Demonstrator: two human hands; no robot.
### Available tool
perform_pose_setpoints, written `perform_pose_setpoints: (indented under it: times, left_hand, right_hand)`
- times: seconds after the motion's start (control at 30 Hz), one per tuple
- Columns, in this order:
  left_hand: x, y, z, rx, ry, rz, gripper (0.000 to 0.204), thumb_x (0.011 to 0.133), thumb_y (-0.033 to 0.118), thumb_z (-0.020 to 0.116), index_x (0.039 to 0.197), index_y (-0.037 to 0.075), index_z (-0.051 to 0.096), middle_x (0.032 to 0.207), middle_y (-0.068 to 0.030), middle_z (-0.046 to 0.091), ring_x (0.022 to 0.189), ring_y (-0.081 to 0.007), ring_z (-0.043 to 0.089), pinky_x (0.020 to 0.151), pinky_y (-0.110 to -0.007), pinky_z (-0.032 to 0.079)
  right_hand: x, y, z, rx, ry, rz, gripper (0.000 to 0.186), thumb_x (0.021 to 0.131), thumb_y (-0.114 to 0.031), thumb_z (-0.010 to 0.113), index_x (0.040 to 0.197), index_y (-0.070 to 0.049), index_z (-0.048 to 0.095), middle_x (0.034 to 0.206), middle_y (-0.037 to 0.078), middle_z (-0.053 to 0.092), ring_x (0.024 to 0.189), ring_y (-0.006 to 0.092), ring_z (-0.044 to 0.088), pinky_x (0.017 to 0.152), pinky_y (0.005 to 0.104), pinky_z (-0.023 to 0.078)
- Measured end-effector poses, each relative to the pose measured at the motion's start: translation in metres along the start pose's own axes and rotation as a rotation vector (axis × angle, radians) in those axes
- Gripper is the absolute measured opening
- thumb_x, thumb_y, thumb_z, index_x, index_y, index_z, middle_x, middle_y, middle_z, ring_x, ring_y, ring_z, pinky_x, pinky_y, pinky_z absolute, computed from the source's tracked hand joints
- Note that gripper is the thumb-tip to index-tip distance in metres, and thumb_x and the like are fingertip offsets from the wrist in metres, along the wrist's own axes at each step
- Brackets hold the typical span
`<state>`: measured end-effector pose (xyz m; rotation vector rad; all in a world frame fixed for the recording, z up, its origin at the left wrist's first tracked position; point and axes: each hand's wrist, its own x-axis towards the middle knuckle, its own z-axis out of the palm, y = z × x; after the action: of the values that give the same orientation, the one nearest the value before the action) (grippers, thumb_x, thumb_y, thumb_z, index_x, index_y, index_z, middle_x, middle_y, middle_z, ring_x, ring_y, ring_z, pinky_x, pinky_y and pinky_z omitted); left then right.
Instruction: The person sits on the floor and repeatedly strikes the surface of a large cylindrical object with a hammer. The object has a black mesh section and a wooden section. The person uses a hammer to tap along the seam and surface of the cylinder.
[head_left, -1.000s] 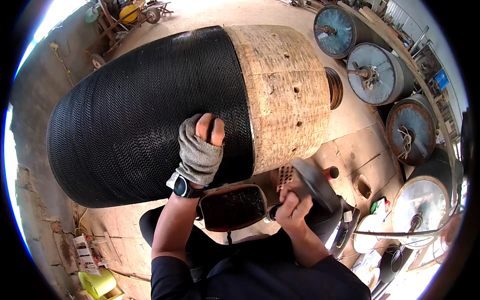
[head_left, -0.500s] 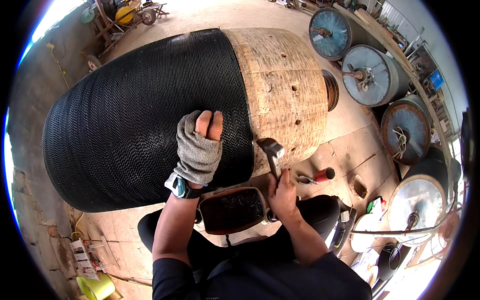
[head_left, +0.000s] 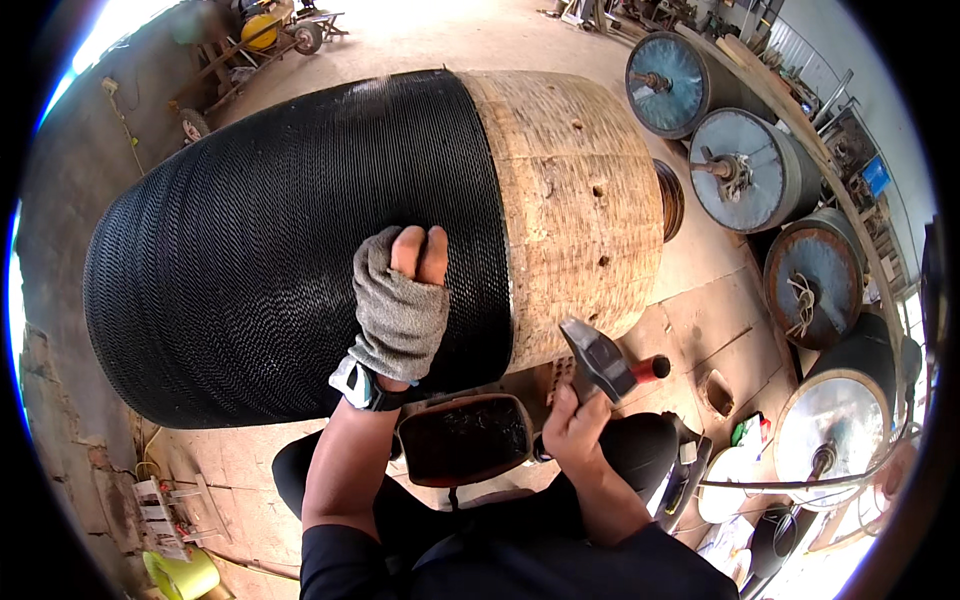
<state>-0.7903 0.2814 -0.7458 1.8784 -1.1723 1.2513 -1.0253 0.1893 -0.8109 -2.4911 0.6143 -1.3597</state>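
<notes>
A large wooden drum (head_left: 565,200) lies on its side, most of it wound with black ridged cord (head_left: 290,240). My left hand (head_left: 402,300), in a grey fingerless glove, rests on the black winding near its right edge. Its fingers are curled down, and whatever they may pinch is hidden under them. In my right hand (head_left: 577,425) is a hammer (head_left: 600,365), gripped by the handle. The metal head is raised off the drum, close to the lower end of the bare wood. A dark open container (head_left: 528,430) sits between my knees, below the drum.
A red cylinder (head_left: 652,368) stands on the floor past the hammer. Several metal-ended rollers (head_left: 745,165) line the right side. A grey wall (head_left: 70,230) runs along the left, with a yellow-green roll (head_left: 183,572) low down. A wheeled cart (head_left: 306,38) is at the far left.
My right hand has drawn the hammer away from the winding's edge, to the right and toward me. My left hand stays at the same place on the black cord.
</notes>
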Motion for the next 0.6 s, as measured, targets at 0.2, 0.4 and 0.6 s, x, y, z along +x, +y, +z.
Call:
perform_pose_setpoints:
  times: [0.2,0.4,0.6]
  left_hand:
    - [-0.005,-0.005,0.001,0.059,-0.025,0.003,0.050,0.074,-0.001,0.069,0.122,0.011,0.063,0.114,-0.0096,0.053,0.102,-0.0298,0.058,0.082,-0.043,0.054]
    - [-0.004,-0.005,0.002,0.089,-0.015,0.043,0.052,0.072,0.001,0.070,0.123,0.009,0.061,0.116,-0.0097,0.051,0.104,-0.0307,0.056,0.085,-0.046,0.053]
    - [0.005,0.003,-0.004,0.119,-0.065,-0.015,0.043,0.075,-0.002,0.070,0.115,0.012,0.067,0.113,-0.0089,0.055,0.104,-0.0294,0.058,0.086,-0.041,0.054]
  right_hand:
    - [0.002,0.028,0.002,0.543,-0.200,0.665,0.034,0.103,-0.031,0.052,0.093,0.001,0.057,0.064,0.007,0.056,0.053,0.0186,0.053,0.049,0.0374,0.041]
    - [-0.008,0.004,0.012,0.980,-0.399,0.855,0.035,0.104,-0.040,0.051,0.091,-0.008,0.053,0.069,-0.005,0.048,0.055,0.0040,0.042,0.049,0.0208,0.034]
    - [-0.019,0.001,0.009,1.181,-0.438,0.936,0.034,0.104,-0.040,0.050,0.094,-0.007,0.050,0.066,-0.003,0.047,0.050,0.0065,0.041,0.044,0.0239,0.033]
